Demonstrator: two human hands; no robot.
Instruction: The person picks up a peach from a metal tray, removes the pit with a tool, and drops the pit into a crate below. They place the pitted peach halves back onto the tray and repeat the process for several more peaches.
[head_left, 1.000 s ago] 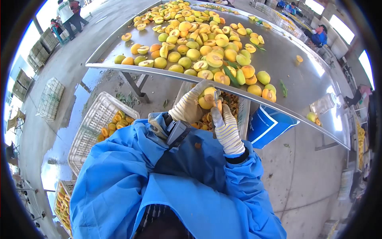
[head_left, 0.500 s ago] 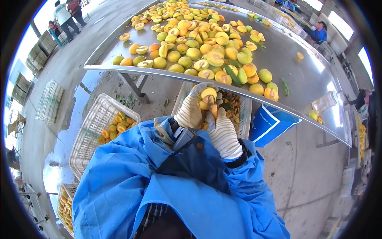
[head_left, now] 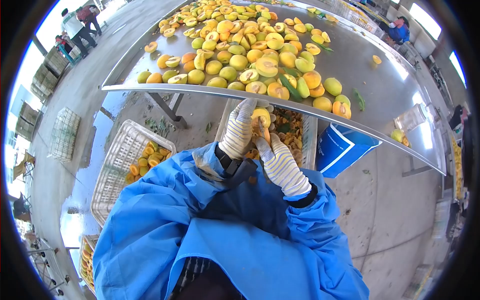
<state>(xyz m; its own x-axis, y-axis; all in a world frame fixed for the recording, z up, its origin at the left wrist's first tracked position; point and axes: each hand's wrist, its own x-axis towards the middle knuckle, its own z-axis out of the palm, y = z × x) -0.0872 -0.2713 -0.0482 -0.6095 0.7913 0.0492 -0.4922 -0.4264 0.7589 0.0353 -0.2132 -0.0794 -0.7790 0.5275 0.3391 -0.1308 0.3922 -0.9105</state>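
My left hand (head_left: pixel 238 134), in a striped work glove, is closed around a yellow apricot (head_left: pixel 261 116) just below the table's near edge. Against the fruit's lower side, my gloved right hand (head_left: pixel 283 167) pinches a slim orange piece (head_left: pixel 265 135); whether it is a tool handle or fruit I cannot make out. Both hands are close together above a crate (head_left: pixel 311 145) of apricot pieces. On the metal table (head_left: pixel 372 102) just beyond lies a heap of whole and halved apricots (head_left: pixel 239 62), some halves showing their stones.
A white crate (head_left: pixel 114 165) with apricot halves stands on the floor at left, another crate (head_left: pixel 86 242) below it. A blue bucket (head_left: pixel 340 150) is under the table's right side. On the table lies a clear plastic container (head_left: pixel 411 120). Other people (head_left: pixel 75 27) are farther off.
The view has shifted slightly. My left hand has turned the apricot a little, and my right hand has moved slightly down and right, with the slim orange piece still at the fruit.
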